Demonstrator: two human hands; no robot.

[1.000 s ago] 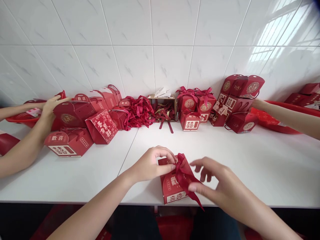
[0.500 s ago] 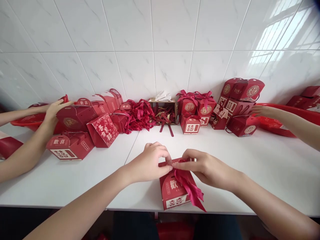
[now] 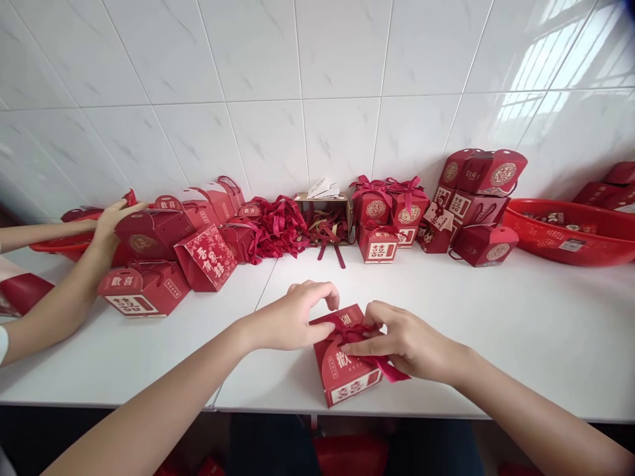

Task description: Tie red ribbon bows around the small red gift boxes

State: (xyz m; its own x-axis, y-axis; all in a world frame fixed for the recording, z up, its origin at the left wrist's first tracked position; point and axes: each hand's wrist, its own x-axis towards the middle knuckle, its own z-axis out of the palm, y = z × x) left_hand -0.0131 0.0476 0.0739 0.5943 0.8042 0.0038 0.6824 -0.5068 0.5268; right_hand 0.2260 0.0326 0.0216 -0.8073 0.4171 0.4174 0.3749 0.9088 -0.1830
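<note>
A small red gift box [image 3: 347, 377] lies on the table near its front edge, with a crimson ribbon [image 3: 391, 369] tied over its top. My left hand [image 3: 297, 316] is at the box's upper left, thumb and index finger apart, the thumb tip by the ribbon knot. From the right, my right hand [image 3: 407, 337] reaches over the box, its index finger stretched across the top beside the knot. The ribbon passes under that hand, and its tails stick out below. Whether the curled fingers of my right hand pinch the ribbon is hidden.
Red boxes [image 3: 143, 291] and a crimson ribbon heap [image 3: 280, 228] stand at the back left. A cardboard box [image 3: 327, 221] holds more ribbons. Stacked boxes [image 3: 491, 173] and a red basket [image 3: 595, 231] are at right. A person's arms [image 3: 74, 297] reach in at left.
My left fingers have parted from the knot. My right hand has moved slightly down over the ribbon, and the box has turned a little. The other person's hand at right has left the view.
</note>
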